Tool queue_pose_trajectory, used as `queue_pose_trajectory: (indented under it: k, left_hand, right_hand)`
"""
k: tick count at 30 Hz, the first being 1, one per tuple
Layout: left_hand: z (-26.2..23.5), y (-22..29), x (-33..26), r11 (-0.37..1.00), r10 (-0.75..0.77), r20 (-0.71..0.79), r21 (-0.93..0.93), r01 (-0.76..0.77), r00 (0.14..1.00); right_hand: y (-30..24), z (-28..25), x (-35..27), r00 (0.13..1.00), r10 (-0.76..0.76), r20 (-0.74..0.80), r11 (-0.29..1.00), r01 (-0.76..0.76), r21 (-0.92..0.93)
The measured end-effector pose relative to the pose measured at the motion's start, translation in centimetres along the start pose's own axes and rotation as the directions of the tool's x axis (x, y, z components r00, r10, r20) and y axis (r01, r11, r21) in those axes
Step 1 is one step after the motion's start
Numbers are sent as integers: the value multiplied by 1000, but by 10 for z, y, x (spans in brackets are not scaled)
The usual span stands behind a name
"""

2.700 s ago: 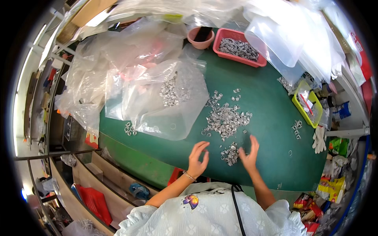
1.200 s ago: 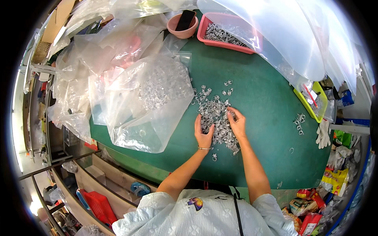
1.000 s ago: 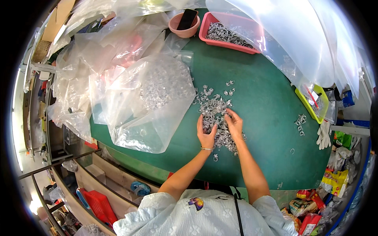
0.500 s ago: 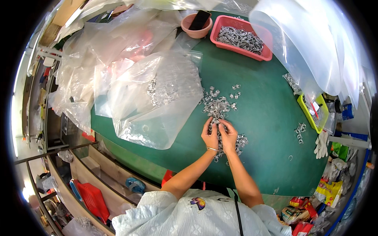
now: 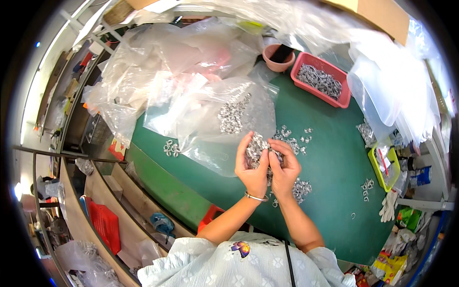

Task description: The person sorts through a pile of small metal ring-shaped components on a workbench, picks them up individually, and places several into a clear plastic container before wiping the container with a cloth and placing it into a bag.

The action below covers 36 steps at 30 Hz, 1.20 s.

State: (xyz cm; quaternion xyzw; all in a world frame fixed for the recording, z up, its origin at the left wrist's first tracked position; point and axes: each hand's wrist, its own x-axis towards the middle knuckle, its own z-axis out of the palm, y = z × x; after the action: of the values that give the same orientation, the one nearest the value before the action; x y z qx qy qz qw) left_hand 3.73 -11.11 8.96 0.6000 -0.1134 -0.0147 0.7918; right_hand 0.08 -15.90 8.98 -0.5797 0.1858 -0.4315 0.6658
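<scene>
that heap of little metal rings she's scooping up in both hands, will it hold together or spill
Likely to spill: the metal rings are loose and separate, with strays scattered on the green table. Left hand and right hand cup them together, suggesting they slip through gaps. A handful probably feels heavy for its size.

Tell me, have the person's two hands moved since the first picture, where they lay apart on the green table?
Yes. The left hand and right hand have come together, cupping a heap of small metal rings lifted off the green table.
</scene>
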Motion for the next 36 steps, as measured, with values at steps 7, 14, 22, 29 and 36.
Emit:
queue_pose_trajectory:
  k: [7, 14, 22, 29, 36]
  left_hand:
    - [-10, 10, 119, 995, 95, -148, 41, -90, 984]
    - [-40, -42, 161, 927, -371, 126, -6, 375, 920]
    - [-63, 16, 71, 983, 138, 200, 95, -160, 970]
    - [-134, -64, -86, 889, -321, 760, 448, -97, 565]
    - [-151, -112, -121, 772, -477, 718, 618, -148, 507]
  right_hand:
    - [32, 94, 83, 978, 137, 156, 971, -163, 173]
    - [113, 75, 110, 956, 58, 286, 921, 59, -386]
    - [33, -86, 26, 983, 152, 107, 981, -137, -137]
    - [69, -210, -152, 986, 42, -161, 570, -156, -807]
    - [52, -208, -227, 837, 330, 437, 560, 200, -804]
